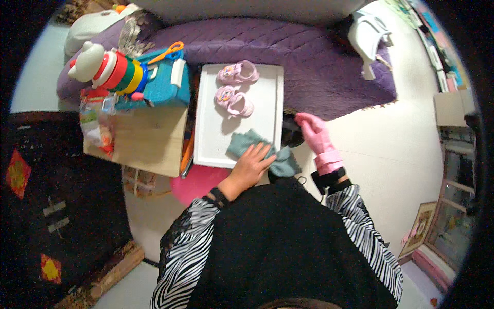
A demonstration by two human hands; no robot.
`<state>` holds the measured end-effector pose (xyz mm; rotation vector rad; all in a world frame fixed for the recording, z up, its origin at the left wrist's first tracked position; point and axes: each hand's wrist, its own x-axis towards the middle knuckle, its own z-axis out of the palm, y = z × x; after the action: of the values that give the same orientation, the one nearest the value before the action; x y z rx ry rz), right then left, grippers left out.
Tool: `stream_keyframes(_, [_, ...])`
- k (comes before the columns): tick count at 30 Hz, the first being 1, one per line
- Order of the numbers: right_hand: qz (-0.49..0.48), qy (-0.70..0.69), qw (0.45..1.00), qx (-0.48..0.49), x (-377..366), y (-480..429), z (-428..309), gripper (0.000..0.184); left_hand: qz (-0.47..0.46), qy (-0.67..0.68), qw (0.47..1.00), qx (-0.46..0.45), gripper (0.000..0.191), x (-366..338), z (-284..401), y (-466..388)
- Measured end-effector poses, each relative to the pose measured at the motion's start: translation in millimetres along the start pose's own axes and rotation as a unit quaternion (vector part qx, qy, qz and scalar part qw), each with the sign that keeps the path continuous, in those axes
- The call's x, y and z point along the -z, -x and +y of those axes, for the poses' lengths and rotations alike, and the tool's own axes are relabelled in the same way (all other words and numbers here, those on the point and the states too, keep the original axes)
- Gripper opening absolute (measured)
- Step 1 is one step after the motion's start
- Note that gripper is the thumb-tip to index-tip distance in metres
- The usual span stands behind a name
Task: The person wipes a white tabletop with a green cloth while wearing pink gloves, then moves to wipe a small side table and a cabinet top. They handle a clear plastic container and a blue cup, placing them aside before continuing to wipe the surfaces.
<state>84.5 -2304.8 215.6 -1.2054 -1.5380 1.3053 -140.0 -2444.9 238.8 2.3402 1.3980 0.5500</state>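
A white tray-like tabletop [256,106] with a raised rim lies before me. Two small pink children's shoes stand on it, one shoe [236,73] behind the other shoe [233,101]; both have colourful decoration on top. My bare left hand [250,164] lies palm down on a grey-green cloth [285,164] at the near edge, and part of the cloth hangs over the rim. To the right of the tabletop, my right hand [315,135] wears a pink rubber glove. Its fingers point away from me, and whether they hold anything is unclear. A dark object [291,131] sits beside its fingertips.
A wooden surface [148,137] at the left bears a teal box [166,90], orange-handled scissors [170,52], a stacking-ring toy [119,73] and a plastic package [96,129]. Behind is a purple-covered sofa [308,58] with a white plastic object [366,38]. A pink round object [197,185] shows below the tabletop.
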Motion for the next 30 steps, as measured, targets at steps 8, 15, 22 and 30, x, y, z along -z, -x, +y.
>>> stream_keyframes(8, [-0.029,0.189,0.978,0.079,-45,30,-54,0.019,0.036,-0.086,0.99,0.101,0.026,56,-69,88])
stream_keyframes(15, [0.009,0.201,0.969,0.142,-62,50,-46,0.025,0.072,-0.175,0.975,0.117,0.034,51,-122,68])
stream_keyframes(22, [0.023,0.304,0.945,0.12,-81,60,-37,0.031,0.075,-0.116,0.984,0.11,0.031,32,-99,93])
stream_keyframes(30, [0.035,0.388,0.905,0.174,-91,63,-23,0.037,0.206,0.141,0.955,0.162,0.018,51,-93,152])
